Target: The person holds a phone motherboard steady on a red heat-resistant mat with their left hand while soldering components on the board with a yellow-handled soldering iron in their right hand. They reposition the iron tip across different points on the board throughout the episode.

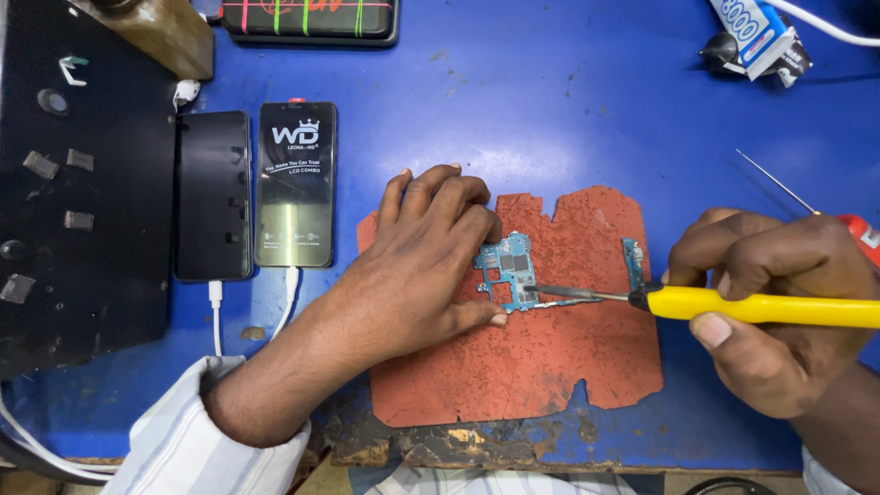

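The circuit board [507, 271] is pinned flat by the left hand [417, 261], soldering iron [733, 304] gripped in the right hand [779, 293], tip pointed leftward onto it.

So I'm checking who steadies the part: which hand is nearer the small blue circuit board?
Left. The left hand rests on the circuit board, fingers pinning its edge. The right hand stays off to the right, holding the yellow-handled soldering iron.

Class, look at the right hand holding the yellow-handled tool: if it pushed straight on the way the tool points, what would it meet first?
The right hand points its yellow-handled tool leftward. Its tip already seems to touch the blue circuit board; beyond that, the left hand pinning the board. Depth is unclear.
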The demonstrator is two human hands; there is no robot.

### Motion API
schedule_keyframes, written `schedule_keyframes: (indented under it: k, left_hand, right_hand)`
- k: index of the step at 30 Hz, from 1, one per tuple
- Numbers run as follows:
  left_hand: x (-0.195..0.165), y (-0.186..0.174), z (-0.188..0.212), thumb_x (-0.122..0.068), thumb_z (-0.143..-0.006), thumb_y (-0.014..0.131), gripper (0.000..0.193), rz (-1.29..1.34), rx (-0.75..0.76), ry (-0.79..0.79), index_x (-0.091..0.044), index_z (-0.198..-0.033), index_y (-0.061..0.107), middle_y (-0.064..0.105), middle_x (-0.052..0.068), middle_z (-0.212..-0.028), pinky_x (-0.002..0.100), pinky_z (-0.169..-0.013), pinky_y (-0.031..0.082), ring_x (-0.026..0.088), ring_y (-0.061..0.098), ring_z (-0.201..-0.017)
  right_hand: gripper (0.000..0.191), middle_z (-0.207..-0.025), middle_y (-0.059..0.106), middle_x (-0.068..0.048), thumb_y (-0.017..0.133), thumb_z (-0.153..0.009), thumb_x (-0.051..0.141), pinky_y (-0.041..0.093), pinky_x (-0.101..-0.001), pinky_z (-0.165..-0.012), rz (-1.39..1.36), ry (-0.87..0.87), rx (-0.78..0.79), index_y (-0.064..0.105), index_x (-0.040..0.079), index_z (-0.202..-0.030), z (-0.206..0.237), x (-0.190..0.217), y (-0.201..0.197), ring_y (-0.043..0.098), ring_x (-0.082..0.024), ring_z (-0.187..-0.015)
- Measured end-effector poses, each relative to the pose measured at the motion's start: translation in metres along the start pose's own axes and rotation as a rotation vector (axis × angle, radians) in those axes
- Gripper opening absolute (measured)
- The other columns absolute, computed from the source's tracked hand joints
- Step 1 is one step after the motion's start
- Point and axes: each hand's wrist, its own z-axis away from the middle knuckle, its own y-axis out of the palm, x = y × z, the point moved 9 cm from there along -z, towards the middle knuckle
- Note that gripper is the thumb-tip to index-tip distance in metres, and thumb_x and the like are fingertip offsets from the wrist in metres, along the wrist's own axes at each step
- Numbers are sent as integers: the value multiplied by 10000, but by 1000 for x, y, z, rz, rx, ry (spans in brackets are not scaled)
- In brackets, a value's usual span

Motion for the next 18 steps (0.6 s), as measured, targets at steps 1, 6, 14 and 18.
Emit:
schedule_keyframes:
  k: [1, 6, 14, 18]
  left_hand:
    - [0, 0, 1, -463, -583, 944, 791, 2, 2, -1, -50, -1159, 592, 479, 177, -1312, 680, -1120, 243, 420, 360, -1373]
    - [0, 2, 0, -475, -575, 945, 806, 1, -3, -1, -46, -1160, 593, 479, 174, -1305, 684, -1120, 233, 422, 352, -1372]
    - [-1, 0, 1, -463, -585, 943, 799, 4, -7, 5, -43, -1165, 589, 478, 173, -1308, 673, -1122, 244, 419, 361, -1371]
    - [-1, -2, 1, -462, -586, 943, 800, 6, -12, 10, -42, -1168, 589, 479, 173, -1306, 672, -1122, 246, 419, 364, -1370]
  right_hand:
    - [281, -819, 644, -159, 665, -886, 137, 484, -309, -606, 1, -2, -2, 453, 52, -1050, 1, 0, 0, 571, -159, -674]
    - [287, -820, 649, -172, 665, -871, 135, 470, -307, -587, 18, 12, -16, 451, 50, -1041, 2, -1, -2, 561, -159, -659]
    - [282, -806, 636, -152, 657, -886, 126, 483, -312, -608, 1, -11, -10, 438, 61, -1052, 0, 1, 1, 570, -149, -655]
    - [278, -789, 635, -139, 662, -883, 123, 488, -309, -591, 2, -7, -7, 448, 59, -1048, -1, 1, 1, 584, -162, -664]
